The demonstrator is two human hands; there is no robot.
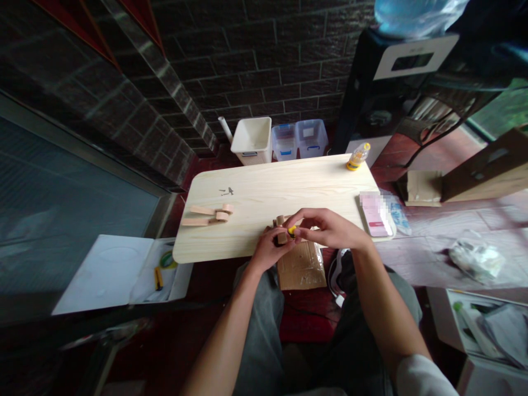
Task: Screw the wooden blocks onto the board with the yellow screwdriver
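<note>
While the left hand (267, 250) grips a small wooden piece (282, 238) at the near edge of the pale table (284, 181), the right hand (324, 223) pinches a yellow item (292, 230) close against it; whether the two touch, I cannot tell. From the hands, jointed wooden parts (221, 216) lie just past nine o'clock, small dark pieces (230, 191) at ten, a clear bottle (358, 156) between one and two, and cardboard (303, 269) near half past five.

We observe the left hand (267, 251) holding a wooden part (282, 238) near the front edge of the table (272, 187); the right hand (324, 227) grips a yellow object (291, 230).
</note>
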